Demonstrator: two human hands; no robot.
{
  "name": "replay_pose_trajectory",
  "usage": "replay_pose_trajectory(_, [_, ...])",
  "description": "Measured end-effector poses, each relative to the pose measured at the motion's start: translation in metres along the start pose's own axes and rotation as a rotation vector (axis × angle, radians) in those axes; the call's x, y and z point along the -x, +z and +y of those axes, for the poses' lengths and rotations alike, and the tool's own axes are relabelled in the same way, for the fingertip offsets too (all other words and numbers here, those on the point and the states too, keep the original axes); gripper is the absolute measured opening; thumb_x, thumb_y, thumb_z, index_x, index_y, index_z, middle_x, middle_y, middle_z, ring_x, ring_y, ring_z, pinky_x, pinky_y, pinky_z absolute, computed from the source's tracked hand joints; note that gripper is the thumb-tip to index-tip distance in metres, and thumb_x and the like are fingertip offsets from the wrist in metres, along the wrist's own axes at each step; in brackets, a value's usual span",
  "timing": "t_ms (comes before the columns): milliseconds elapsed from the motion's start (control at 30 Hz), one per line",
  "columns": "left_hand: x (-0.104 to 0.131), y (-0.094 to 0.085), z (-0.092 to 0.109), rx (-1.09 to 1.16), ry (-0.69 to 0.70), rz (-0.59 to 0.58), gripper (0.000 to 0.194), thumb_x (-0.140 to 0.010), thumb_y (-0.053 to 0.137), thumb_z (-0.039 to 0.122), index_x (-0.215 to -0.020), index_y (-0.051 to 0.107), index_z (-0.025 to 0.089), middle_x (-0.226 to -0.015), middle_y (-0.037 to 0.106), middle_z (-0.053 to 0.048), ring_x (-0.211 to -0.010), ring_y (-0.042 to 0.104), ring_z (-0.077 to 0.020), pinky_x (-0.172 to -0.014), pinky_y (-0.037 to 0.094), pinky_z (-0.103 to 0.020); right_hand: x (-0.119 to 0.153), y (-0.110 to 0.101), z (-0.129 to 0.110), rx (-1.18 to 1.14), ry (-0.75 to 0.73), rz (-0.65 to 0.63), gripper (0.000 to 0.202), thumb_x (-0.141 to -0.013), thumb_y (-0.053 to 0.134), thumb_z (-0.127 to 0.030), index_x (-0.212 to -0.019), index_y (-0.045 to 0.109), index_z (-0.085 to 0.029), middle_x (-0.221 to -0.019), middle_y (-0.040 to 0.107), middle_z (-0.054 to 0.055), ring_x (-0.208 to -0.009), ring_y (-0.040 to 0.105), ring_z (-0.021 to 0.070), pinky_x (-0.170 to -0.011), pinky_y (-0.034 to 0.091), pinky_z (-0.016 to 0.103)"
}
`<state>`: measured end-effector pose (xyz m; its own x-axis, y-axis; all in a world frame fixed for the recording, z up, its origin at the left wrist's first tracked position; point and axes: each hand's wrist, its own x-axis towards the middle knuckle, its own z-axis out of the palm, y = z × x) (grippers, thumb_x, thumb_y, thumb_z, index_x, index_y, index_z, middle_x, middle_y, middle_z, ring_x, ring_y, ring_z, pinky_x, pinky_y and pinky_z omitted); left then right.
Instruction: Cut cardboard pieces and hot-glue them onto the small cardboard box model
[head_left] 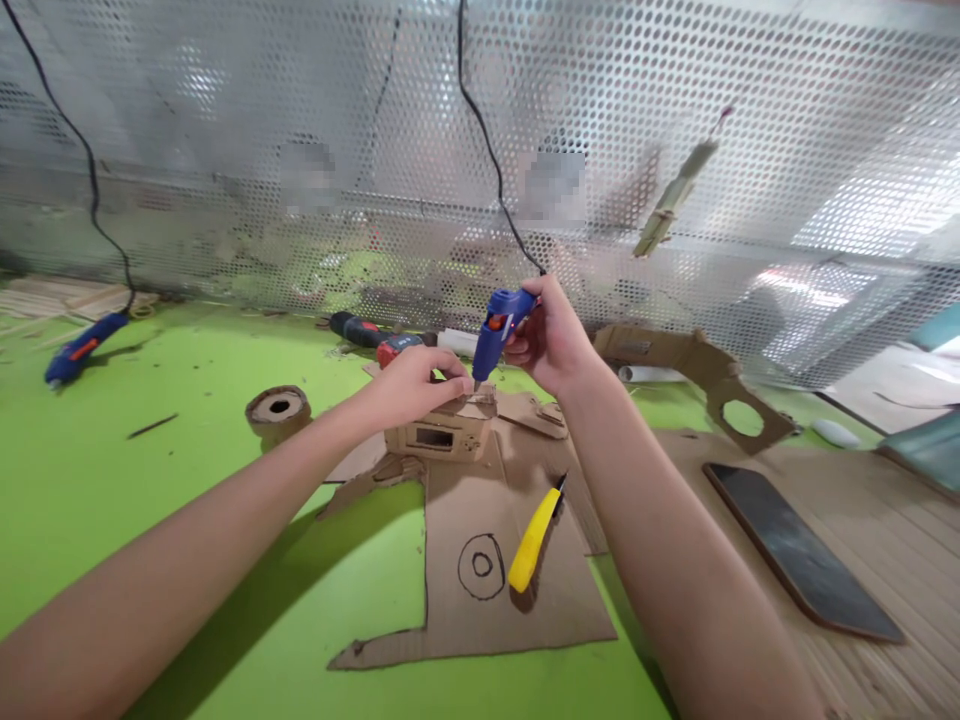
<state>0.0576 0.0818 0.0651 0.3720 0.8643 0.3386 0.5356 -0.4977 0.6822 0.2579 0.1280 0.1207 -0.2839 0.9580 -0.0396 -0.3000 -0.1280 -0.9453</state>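
Note:
A blue glue gun [493, 335] is held in my right hand [551, 340], its nozzle pointing down at the top of a small cardboard box [442, 435]. The box has a rectangular window in its front. My left hand [420, 385] rests at the top of the box, thumb and fingers bent together near the nozzle; whatever lies between the fingertips is too small to make out. Under and in front of the box lies a cardboard sheet [540, 620] with two drawn circles. A yellow cutter knife [534, 545] lies on it.
A second glue gun [86, 348] lies far left. Beside my left forearm is a round cardboard piece [278, 408]. A red and black tool [375, 335] lies behind the box. At right are a cut cardboard strip [705, 370] and a dark phone-like slab [802, 545]. Perforated metal [315, 90] stands behind.

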Motion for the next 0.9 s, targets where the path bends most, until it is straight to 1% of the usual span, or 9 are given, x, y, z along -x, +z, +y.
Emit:
replay_pose_trajectory(133, [-0.001,0.0,-0.003,-0.005,0.01,-0.001,0.02,-0.093,0.063,0.031,-0.09,0.08,0.019,-0.101,0.083,-0.005,-0.097,0.073,-0.0251,-0.088,0.051,-0.036,-0.002,0.0,0.004,0.046,0.001,-0.019,0.047,-0.089,0.069,-0.057,-0.062,0.053,-0.022,-0.049,0.057,0.001,-0.037,0.038,0.0067,-0.036,0.025,0.021])
replay_pose_trajectory(233, [-0.001,0.001,-0.004,0.0,0.012,-0.006,0.021,-0.093,0.062,0.03,-0.092,0.08,0.019,-0.103,0.083,-0.006,-0.099,0.073,-0.0255,-0.089,0.051,-0.036,-0.003,0.0,0.005,0.062,-0.017,-0.003,0.047,-0.088,0.072,-0.056,-0.063,0.051,-0.022,-0.051,0.057,0.0,-0.038,0.038,0.0061,-0.036,0.025,0.02])
replay_pose_trajectory(433, [-0.001,0.0,-0.002,0.006,0.011,-0.015,0.021,-0.094,0.062,0.03,-0.09,0.078,0.019,-0.101,0.083,-0.005,-0.098,0.073,-0.0252,-0.087,0.05,-0.036,-0.004,0.001,0.006,0.056,-0.067,0.031,0.045,-0.094,0.07,-0.052,-0.065,0.052,-0.022,-0.05,0.057,-0.001,-0.037,0.04,0.0057,-0.035,0.027,0.019])
replay_pose_trajectory(567, [-0.001,0.0,-0.001,0.0,0.011,-0.013,0.021,-0.095,0.063,0.032,-0.089,0.078,0.019,-0.099,0.082,-0.005,-0.094,0.072,-0.0245,-0.086,0.049,-0.035,-0.007,-0.001,0.008,0.067,-0.104,0.083,0.047,-0.093,0.075,-0.051,-0.064,0.051,-0.022,-0.049,0.055,-0.002,-0.037,0.041,0.0052,-0.034,0.028,0.017])
replay_pose_trajectory(733, [-0.001,0.0,-0.003,-0.008,0.016,-0.017,0.021,-0.094,0.063,0.031,-0.087,0.077,0.019,-0.099,0.082,-0.005,-0.095,0.072,-0.0243,-0.087,0.05,-0.036,-0.011,-0.005,0.008,0.056,-0.114,0.082,0.044,-0.097,0.071,-0.043,-0.064,0.052,-0.021,-0.05,0.055,-0.002,-0.037,0.043,0.0048,-0.033,0.029,0.016])
replay_pose_trajectory(900, [-0.001,0.0,-0.004,-0.026,0.019,-0.015,0.02,-0.093,0.062,0.03,-0.085,0.077,0.018,-0.095,0.081,-0.005,-0.092,0.071,-0.0243,-0.085,0.05,-0.036,-0.012,-0.006,0.009,0.048,-0.137,0.086,0.043,-0.093,0.076,-0.044,-0.066,0.051,-0.022,-0.052,0.055,-0.003,-0.039,0.045,0.0047,-0.033,0.028,0.016])
